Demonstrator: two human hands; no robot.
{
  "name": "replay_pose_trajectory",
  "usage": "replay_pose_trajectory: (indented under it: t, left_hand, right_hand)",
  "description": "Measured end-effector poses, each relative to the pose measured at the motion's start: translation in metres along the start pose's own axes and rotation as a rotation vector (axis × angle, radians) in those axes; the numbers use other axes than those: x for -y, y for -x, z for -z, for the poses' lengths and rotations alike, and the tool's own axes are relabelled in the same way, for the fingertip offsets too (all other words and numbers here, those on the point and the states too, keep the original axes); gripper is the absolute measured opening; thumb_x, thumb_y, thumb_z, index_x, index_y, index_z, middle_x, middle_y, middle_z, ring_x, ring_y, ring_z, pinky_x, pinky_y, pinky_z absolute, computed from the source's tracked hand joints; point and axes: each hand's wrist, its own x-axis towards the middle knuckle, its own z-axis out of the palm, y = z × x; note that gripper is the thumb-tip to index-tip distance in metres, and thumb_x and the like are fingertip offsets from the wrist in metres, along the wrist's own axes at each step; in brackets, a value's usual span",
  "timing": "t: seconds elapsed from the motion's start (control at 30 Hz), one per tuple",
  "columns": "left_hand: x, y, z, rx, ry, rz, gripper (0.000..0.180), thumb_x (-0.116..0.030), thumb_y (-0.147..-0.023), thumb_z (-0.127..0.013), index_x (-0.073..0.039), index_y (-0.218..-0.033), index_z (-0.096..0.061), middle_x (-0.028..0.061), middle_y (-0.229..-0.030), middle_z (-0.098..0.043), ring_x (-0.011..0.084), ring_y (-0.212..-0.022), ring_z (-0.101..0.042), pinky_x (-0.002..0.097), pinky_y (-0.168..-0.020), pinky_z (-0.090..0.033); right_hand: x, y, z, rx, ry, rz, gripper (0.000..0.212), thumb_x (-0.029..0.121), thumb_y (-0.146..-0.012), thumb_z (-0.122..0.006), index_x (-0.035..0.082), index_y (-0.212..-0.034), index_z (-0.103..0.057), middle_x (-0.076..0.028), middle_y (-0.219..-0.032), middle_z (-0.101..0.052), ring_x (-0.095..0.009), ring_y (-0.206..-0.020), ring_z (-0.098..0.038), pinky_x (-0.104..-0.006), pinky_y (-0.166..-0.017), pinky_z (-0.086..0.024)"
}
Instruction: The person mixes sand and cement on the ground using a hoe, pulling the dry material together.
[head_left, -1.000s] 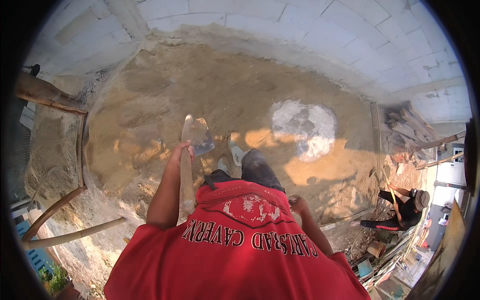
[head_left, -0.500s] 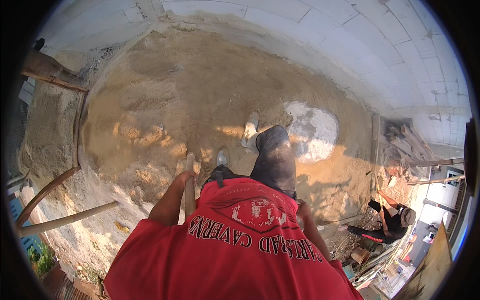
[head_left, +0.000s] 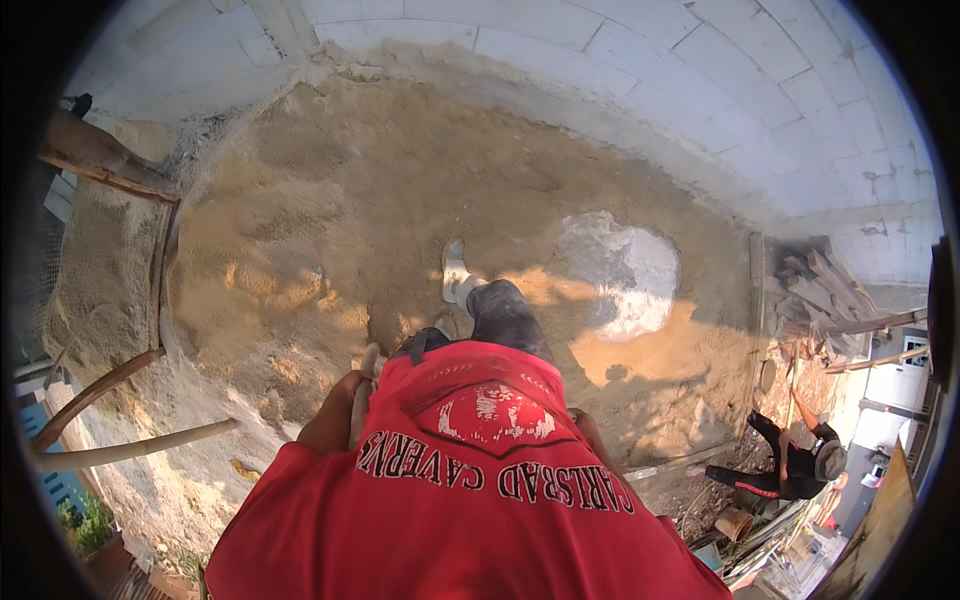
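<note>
My left hand [head_left: 346,388] is closed around a pale wooden handle [head_left: 361,405] beside my left hip. The handle's rounded end points toward the ground ahead, and its lower part is hidden by my body. My right hand [head_left: 579,418] is near my right side, mostly covered by my red shirt [head_left: 480,500], so its fingers do not show. Below me are my light-coloured boots [head_left: 455,266], one ahead of the other, on brown, sandy ground [head_left: 400,180].
A whitish patch [head_left: 640,275] lies on the ground ahead right. A block wall [head_left: 680,70] bounds the far side. At right, stacked boards [head_left: 820,280] stand near a co-worker [head_left: 800,460] holding a long pole. Wooden poles [head_left: 140,445] jut in at left.
My legs have shifted left, and my forward boot has moved left. The handle and my left hand are closer to my body. My right hand has moved inward. The co-worker has shifted position with the pole.
</note>
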Motion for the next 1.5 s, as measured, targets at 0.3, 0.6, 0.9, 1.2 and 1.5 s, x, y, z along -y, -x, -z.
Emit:
replay_pose_trajectory:
  t: [0.3, 0.6, 0.9, 1.2, 1.5]
  left_hand:
    - [-0.011, 0.116, -0.032, -0.066, -0.078, -0.065, 0.014, -0.018, -0.084, -0.068, -0.007, -0.082, -0.061, 0.004, -0.064, -0.058, 0.0191, -0.048, -0.053, 0.0331, -0.047, -0.046]
    - [-0.118, 0.146, -0.071, -0.108, -0.408, -0.143, 0.016, -0.019, -0.09, -0.067, -0.005, -0.088, -0.059, 0.006, -0.067, -0.058, 0.0199, -0.05, -0.055, 0.0319, -0.05, -0.049]
    - [-0.344, 0.082, -0.232, -0.175, -0.657, -0.104, 0.018, -0.021, -0.089, -0.069, -0.004, -0.093, -0.064, 0.0079, -0.069, -0.06, 0.0197, -0.055, -0.058, 0.0349, -0.049, -0.05]
    - [-0.413, -0.09, -0.371, -0.31, -0.642, -0.226, 0.034, -0.027, -0.087, -0.073, 0.002, -0.103, -0.065, 0.01, -0.08, -0.064, 0.0223, -0.063, -0.063, 0.0375, -0.054, -0.055]
    - [-0.479, -0.292, -0.458, -0.4, -0.623, -0.201, 0.031, -0.026, -0.093, -0.069, 0.003, -0.1, -0.063, 0.0106, -0.078, -0.061, 0.0235, -0.064, -0.062, 0.0394, -0.056, -0.054]
  right_hand:
    - [-0.003, -0.114, 0.051, 0.221, -0.19, -0.214, 0.027, 0.026, -0.091, -0.064, 0.005, -0.108, -0.066, -0.013, -0.082, -0.068, -0.023, -0.066, -0.066, -0.0361, -0.057, -0.053]
    - [0.165, -0.241, 0.076, -0.093, -0.593, 0.115, 0.027, 0.024, -0.093, -0.06, 0.006, -0.112, -0.068, -0.011, -0.088, -0.071, -0.022, -0.069, -0.067, -0.0355, -0.062, -0.055]
    - [0.356, -0.253, 0.085, 0.372, -0.719, 0.28, 0.039, 0.041, -0.094, -0.06, 0.004, -0.101, -0.067, -0.008, -0.09, -0.07, -0.02, -0.073, -0.067, -0.0362, -0.07, -0.055]
    - [0.443, -0.291, 0.046, 0.719, -1.462, -0.293, 0.05, 0.021, -0.088, -0.071, 0.005, -0.125, -0.041, -0.01, -0.09, -0.06, -0.021, -0.074, -0.065, -0.0373, -0.059, -0.057]
    - [0.348, -0.485, 0.083, 0.492, -1.24, -0.394, 0.035, 0.013, -0.084, -0.065, 0.005, -0.115, -0.05, -0.005, -0.075, -0.055, -0.015, -0.058, -0.055, -0.0327, -0.051, -0.048]
